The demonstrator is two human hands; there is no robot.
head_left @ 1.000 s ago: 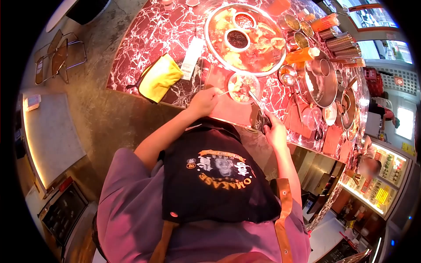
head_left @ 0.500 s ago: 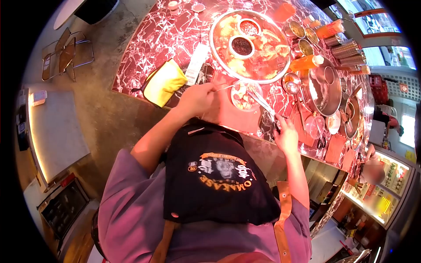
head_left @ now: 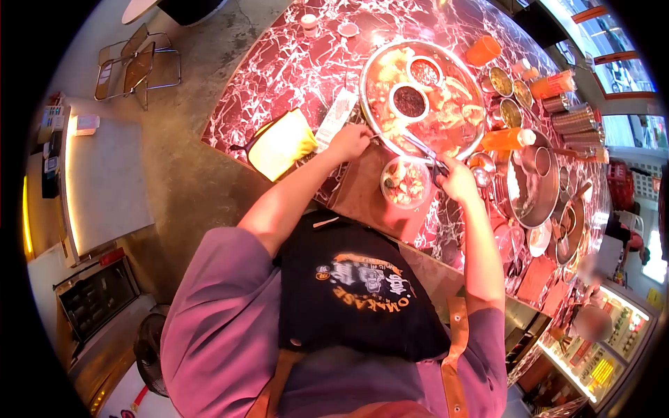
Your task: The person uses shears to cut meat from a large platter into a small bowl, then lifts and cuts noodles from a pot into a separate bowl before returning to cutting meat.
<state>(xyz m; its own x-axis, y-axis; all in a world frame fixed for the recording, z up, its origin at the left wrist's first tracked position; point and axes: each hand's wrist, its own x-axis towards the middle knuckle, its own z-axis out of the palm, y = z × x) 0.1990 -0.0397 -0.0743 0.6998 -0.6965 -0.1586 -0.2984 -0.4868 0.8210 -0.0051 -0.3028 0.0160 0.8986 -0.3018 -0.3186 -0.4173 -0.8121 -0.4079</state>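
Scissors (head_left: pixel 438 167): one pair, clamped in my right fingers (head_left: pixel 449 166), blades over the near rim of the platter (head_left: pixel 362 90). Left fingers (head_left: pixel 362 136): grip, cannot tell. Handling: I'd best angle the tips clear of the bowl (head_left: pixel 382 182).

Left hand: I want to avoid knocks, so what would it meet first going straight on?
The left hand would likely meet the large platter's rim first, though its height is unclear.

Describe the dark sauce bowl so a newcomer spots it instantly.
On the marbled table, find the large round platter of food. Two small white-rimmed bowls sit within it. The dark sauce bowl is nearer the person's hands, its contents almost black, unlike its neighbour's red.
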